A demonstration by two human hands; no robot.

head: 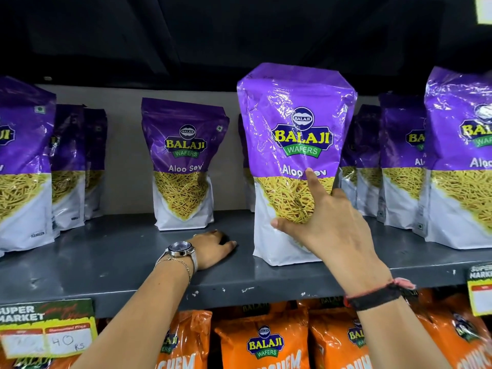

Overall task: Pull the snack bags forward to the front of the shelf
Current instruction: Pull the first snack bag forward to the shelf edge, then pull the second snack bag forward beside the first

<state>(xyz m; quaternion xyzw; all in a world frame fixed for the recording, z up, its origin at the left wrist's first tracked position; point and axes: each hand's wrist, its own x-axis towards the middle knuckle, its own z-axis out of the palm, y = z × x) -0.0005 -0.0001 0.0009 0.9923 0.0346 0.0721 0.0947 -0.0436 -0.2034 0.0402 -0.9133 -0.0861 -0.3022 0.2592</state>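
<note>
A purple and white Aloo Sev snack bag [292,123] stands upright near the front of the grey shelf [127,265]. My right hand [327,222] grips its lower right side, thumb and forefinger spread over the front and the other fingers hidden round the edge. Palm down on the bare shelf just left of that bag lies my left hand [213,249], holding nothing; a watch is on its wrist. Another Aloo Sev bag [183,161] stands further back, left of centre. More bags stand at the far left [24,161] and far right [460,161], with others behind them.
The shelf's back wall [125,155] is grey, and a dark shelf underside hangs overhead. Price labels [45,328] hang from the shelf's front edge at the left and right. Orange snack bags [263,342] fill the shelf below.
</note>
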